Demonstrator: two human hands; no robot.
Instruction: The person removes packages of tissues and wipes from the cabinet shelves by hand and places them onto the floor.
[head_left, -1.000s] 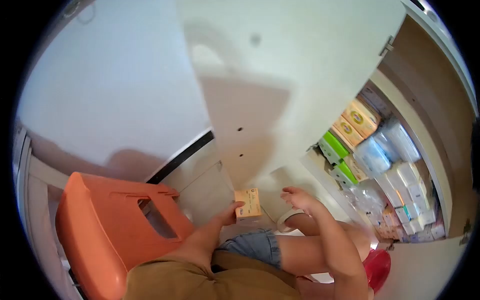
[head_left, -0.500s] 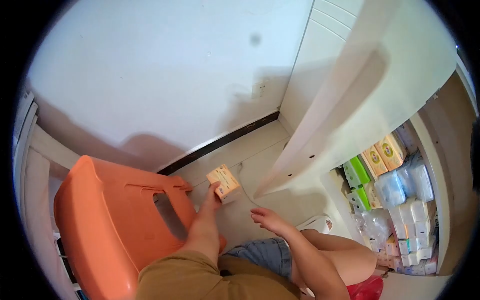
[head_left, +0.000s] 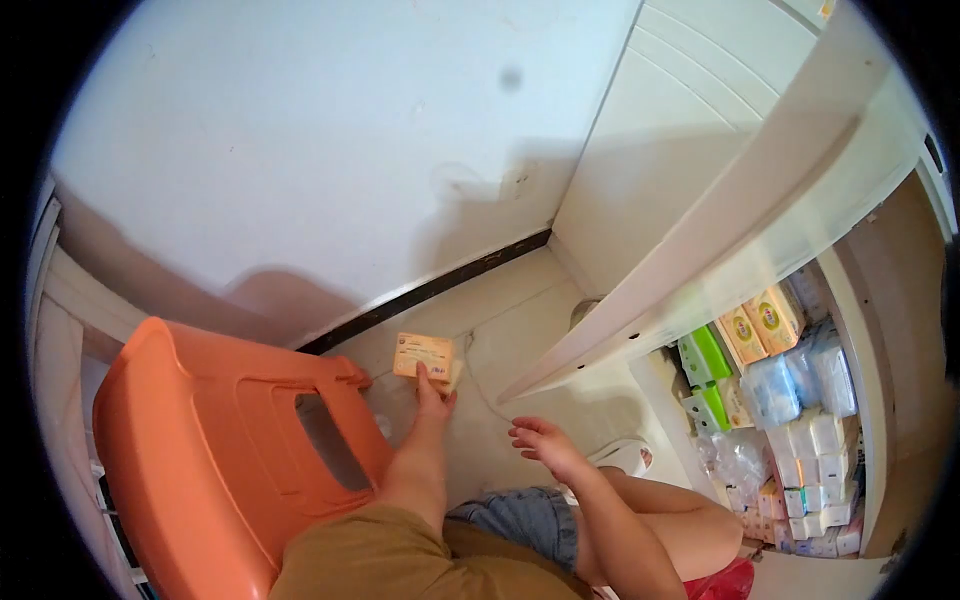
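Note:
My left hand (head_left: 433,398) is closed around the lower edge of an orange tissue pack (head_left: 422,356), its thumb on the printed side. The pack is held above the floor, beyond the orange plastic stool (head_left: 230,440). My right hand (head_left: 545,443) holds nothing; its fingers are apart and slightly bent, over the floor near the lower corner of the open cabinet door (head_left: 690,235).
Inside the cabinet at right are orange tissue packs (head_left: 772,318), green packs (head_left: 705,355), blue-wrapped packs (head_left: 772,388) and several stacked white packs (head_left: 815,465). A wall (head_left: 330,130) with a dark baseboard (head_left: 440,285) lies ahead. Something red (head_left: 722,580) sits by my leg.
My left hand has turned the tissue pack, so its broad printed side faces me more, and moved it slightly left. My right hand stays nearly in place. The view has shifted a little.

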